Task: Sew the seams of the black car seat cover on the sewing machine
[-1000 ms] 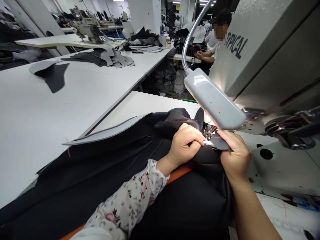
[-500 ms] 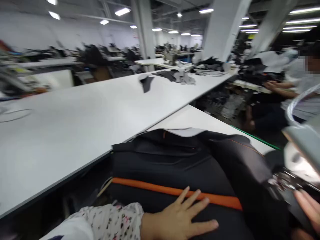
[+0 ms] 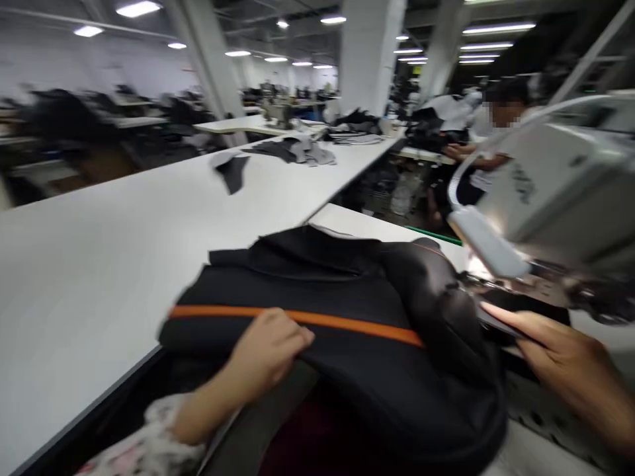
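Observation:
A black padded upholstery cover with an orange band lies bunched in front of me, its far part hanging towards the sewing machine. My left hand curls over the band and holds the cover's folded material. My right hand lies at the right with its fingers stretched out, resting on a dark flap of the cover beside the machine's needle area. The needle itself is blurred and hidden behind the cover.
The grey sewing machine head and its lamp stand at the right. A long white table runs along the left, with dark and grey cut pieces. A co-worker sits farther back at the right.
The view has swung left, away from the machine. My left hand has moved from the needle onto the orange band, and the cover has been pulled into a bunch towards me.

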